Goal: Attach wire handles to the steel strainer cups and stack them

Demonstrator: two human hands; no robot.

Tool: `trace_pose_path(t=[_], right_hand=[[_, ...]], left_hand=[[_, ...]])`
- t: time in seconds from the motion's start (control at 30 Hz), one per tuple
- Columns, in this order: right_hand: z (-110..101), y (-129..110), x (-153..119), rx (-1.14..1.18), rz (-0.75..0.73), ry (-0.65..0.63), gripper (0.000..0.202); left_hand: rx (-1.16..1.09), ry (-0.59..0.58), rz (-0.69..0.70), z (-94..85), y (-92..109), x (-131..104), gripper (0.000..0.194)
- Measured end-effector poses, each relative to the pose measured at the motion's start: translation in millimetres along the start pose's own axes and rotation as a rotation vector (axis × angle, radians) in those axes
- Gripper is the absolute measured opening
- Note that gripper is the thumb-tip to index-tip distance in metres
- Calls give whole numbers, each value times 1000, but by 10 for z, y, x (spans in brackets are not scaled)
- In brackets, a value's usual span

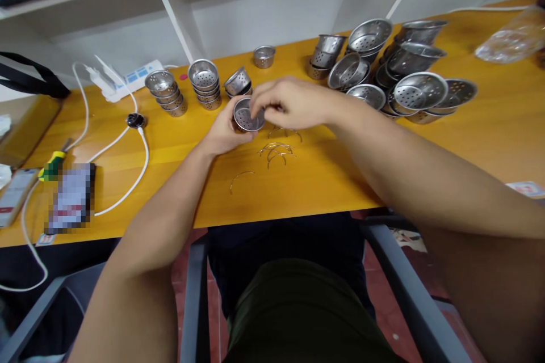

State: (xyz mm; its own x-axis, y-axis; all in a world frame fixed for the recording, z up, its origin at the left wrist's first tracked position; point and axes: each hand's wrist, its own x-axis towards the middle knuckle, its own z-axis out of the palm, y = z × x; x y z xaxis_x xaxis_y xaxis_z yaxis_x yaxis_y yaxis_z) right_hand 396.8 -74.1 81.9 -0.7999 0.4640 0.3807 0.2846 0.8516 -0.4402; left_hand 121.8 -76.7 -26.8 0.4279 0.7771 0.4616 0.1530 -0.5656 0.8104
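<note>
My left hand [225,129] is closed round a small perforated metal cup [247,115], its mouth tipped toward me. Over the cup's right rim, my right hand [283,103] has its fingers bent and pressed together; whatever they may hold is hidden. Several thin curved wires [276,150] lie on the table just below the hands, and a single curved wire [242,176] rests apart to the left. Right behind the held cup stands a short stack of like cups with a tilted cup [238,80] on top.
Stacked perforated cups [204,76] and another stack [165,91] stand left. A lone cup [264,57] sits at the back. Many larger strainer cups [419,91] crowd the right. A power strip [131,80], white cables, a phone [70,198] and a screwdriver [53,164] lie left.
</note>
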Motion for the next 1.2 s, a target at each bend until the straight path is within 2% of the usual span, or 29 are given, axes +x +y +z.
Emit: trace_pose_path(t=[0.07, 0.17, 0.27, 0.43, 0.6, 0.7, 0.83, 0.9, 1.03, 1.1, 1.2], right_hand=[[70, -102, -102, -4, 29, -122, 12], [166, -151, -191, -14, 47, -163, 7], [193, -141, -231, 36, 19, -66, 13], [261, -151, -241, 113, 19, 86, 37], [359, -97, -245, 245, 59, 234, 52], [363, -64, -274, 352, 11, 235, 57], [388, -147, -275, 216, 25, 239, 45], [415, -185, -252, 224, 47, 260, 44], [359, -134, -249, 482, 55, 314, 56], [238, -84, -299, 660, 19, 258, 60], [48, -64, -401, 708, -53, 15, 54]], left_hand=[[28, -34, -1, -9, 39, -6, 112], [70, -66, 2, -29, 106, -11, 101], [78, -92, 11, -37, 146, -9, 96], [138, -125, 34, 3, 167, 1, 93], [23, -95, 18, 29, 197, 3, 97], [-30, -137, -17, 16, 214, -11, 99], [-42, -176, 8, -24, 219, -25, 96], [-38, -178, 30, -41, 224, -25, 94], [-19, -174, 40, -53, 272, -24, 99], [13, -148, 35, -76, 313, -24, 103], [145, -45, 76, -193, 338, -8, 109]])
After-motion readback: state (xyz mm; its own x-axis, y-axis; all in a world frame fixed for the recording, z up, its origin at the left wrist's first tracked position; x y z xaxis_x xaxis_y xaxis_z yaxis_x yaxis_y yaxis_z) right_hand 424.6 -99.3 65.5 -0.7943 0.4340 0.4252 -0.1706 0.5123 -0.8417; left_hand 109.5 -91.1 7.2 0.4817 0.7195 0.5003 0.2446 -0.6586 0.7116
